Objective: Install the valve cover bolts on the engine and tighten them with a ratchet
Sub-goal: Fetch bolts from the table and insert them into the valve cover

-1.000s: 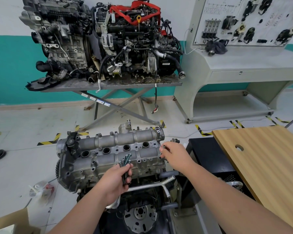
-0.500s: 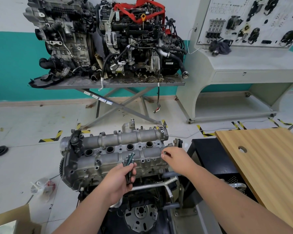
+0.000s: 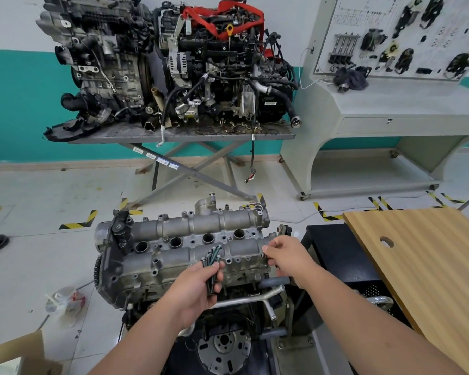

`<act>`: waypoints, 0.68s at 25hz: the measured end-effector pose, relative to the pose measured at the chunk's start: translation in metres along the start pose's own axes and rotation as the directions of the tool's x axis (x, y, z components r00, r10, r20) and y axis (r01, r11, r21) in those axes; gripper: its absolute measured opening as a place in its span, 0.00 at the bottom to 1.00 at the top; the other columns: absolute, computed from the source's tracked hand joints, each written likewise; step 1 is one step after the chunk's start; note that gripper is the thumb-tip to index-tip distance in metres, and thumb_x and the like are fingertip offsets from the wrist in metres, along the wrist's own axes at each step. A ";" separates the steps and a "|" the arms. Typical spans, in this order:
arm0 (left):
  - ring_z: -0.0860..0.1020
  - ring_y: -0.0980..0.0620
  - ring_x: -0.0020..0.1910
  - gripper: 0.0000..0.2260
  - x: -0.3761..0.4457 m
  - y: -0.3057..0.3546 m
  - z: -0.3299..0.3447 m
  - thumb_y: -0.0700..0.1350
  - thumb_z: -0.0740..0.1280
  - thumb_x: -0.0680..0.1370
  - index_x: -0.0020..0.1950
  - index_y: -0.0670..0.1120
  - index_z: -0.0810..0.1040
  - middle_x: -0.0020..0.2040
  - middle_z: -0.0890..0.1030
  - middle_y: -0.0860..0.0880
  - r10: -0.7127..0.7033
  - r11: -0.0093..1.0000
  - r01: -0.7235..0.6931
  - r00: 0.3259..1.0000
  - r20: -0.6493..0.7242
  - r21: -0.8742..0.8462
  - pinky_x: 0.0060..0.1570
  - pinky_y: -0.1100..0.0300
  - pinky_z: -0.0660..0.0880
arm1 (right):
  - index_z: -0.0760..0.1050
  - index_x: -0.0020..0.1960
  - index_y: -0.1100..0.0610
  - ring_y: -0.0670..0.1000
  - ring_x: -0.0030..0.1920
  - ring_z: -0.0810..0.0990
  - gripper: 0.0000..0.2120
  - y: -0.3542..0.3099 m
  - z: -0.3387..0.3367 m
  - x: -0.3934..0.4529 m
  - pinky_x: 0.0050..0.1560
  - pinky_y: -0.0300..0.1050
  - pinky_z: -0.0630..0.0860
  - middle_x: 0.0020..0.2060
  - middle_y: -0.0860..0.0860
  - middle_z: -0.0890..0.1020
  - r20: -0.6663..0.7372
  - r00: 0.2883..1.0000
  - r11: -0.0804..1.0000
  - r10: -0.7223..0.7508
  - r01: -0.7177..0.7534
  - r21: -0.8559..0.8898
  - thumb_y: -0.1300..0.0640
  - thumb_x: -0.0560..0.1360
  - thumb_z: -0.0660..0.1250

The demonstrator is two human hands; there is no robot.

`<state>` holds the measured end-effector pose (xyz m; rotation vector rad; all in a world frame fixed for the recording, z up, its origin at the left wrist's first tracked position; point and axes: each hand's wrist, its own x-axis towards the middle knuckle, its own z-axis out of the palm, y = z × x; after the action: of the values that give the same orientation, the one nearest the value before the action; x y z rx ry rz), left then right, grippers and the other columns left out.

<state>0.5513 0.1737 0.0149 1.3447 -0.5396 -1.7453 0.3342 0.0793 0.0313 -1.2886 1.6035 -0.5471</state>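
Observation:
The grey valve cover (image 3: pixel 173 255) tops the engine on its stand in front of me, with a row of round plug wells and many small bolt holes. My left hand (image 3: pixel 199 286) grips a bundle of several dark long bolts (image 3: pixel 211 262) over the cover's near edge, heads up. At the right end of the cover, the curled fingertips of my right hand (image 3: pixel 287 257) pinch at a bolt hole. The bolt itself is hidden by the fingers. No ratchet is in view.
A wooden tabletop (image 3: pixel 428 266) with a round hole stands at the right, above a black cabinet (image 3: pixel 339 255). Two other engines (image 3: pixel 173 69) sit on a lift table at the back. A training panel bench (image 3: pixel 390 104) stands back right. A cardboard box (image 3: pixel 14 353) lies bottom left.
My right hand has slid slightly down along the cover's right end, still pinching at a hole. My left hand keeps the bolt bundle in about the same place. The camera tilted a little.

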 end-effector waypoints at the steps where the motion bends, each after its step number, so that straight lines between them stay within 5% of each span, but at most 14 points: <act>1: 0.71 0.55 0.31 0.05 0.000 0.000 0.001 0.45 0.62 0.83 0.54 0.48 0.76 0.36 0.77 0.52 0.004 1.000 -0.004 1.000 0.007 0.005 0.34 0.60 0.66 | 0.78 0.47 0.58 0.50 0.41 0.82 0.08 -0.001 0.000 0.000 0.39 0.45 0.82 0.47 0.58 0.84 0.002 1.000 1.000 -0.003 0.003 -0.002 0.53 0.79 0.68; 5: 0.72 0.54 0.31 0.05 -0.002 -0.003 0.002 0.45 0.62 0.83 0.55 0.47 0.76 0.37 0.77 0.52 0.013 0.999 -0.014 0.999 0.033 0.029 0.33 0.60 0.67 | 0.80 0.46 0.59 0.51 0.45 0.84 0.09 -0.009 -0.005 -0.006 0.47 0.53 0.83 0.44 0.54 0.84 0.046 0.999 0.991 -0.020 0.026 -0.132 0.53 0.79 0.68; 8: 0.71 0.55 0.31 0.05 -0.005 -0.004 0.001 0.45 0.61 0.83 0.56 0.47 0.76 0.36 0.77 0.52 0.027 0.998 -0.028 0.999 0.027 0.054 0.33 0.60 0.66 | 0.78 0.44 0.54 0.49 0.44 0.80 0.09 -0.029 -0.002 -0.016 0.46 0.47 0.77 0.42 0.49 0.82 -0.108 0.949 0.885 -0.298 0.231 -0.405 0.53 0.80 0.65; 10: 0.70 0.55 0.30 0.05 -0.005 -0.002 0.000 0.45 0.62 0.83 0.56 0.47 0.75 0.36 0.77 0.52 0.033 0.998 -0.034 0.999 0.022 0.050 0.32 0.61 0.65 | 0.78 0.44 0.48 0.47 0.42 0.81 0.09 -0.052 0.012 -0.030 0.43 0.43 0.75 0.42 0.48 0.83 -0.029 0.933 0.889 -0.359 0.332 -0.314 0.50 0.81 0.64; 13: 0.69 0.56 0.29 0.05 -0.007 0.000 -0.001 0.44 0.62 0.83 0.57 0.47 0.74 0.35 0.76 0.52 0.056 0.996 -0.058 0.998 0.040 0.066 0.31 0.62 0.65 | 0.82 0.44 0.49 0.44 0.35 0.82 0.06 -0.071 0.043 -0.046 0.35 0.39 0.78 0.38 0.50 0.85 0.267 0.946 0.979 -0.183 0.201 -0.043 0.52 0.78 0.69; 17: 0.69 0.56 0.29 0.05 -0.010 0.001 -0.003 0.45 0.62 0.83 0.55 0.46 0.74 0.35 0.76 0.53 0.107 0.978 -0.112 0.994 0.040 0.176 0.31 0.62 0.67 | 0.84 0.45 0.57 0.48 0.33 0.80 0.03 -0.073 0.059 -0.045 0.34 0.42 0.77 0.36 0.53 0.84 0.234 0.957 0.980 -0.173 0.190 -0.055 0.58 0.76 0.72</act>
<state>0.5551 0.1820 0.0205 1.3857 -0.7879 -1.6608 0.4193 0.1089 0.0830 -1.5095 1.3355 -0.4345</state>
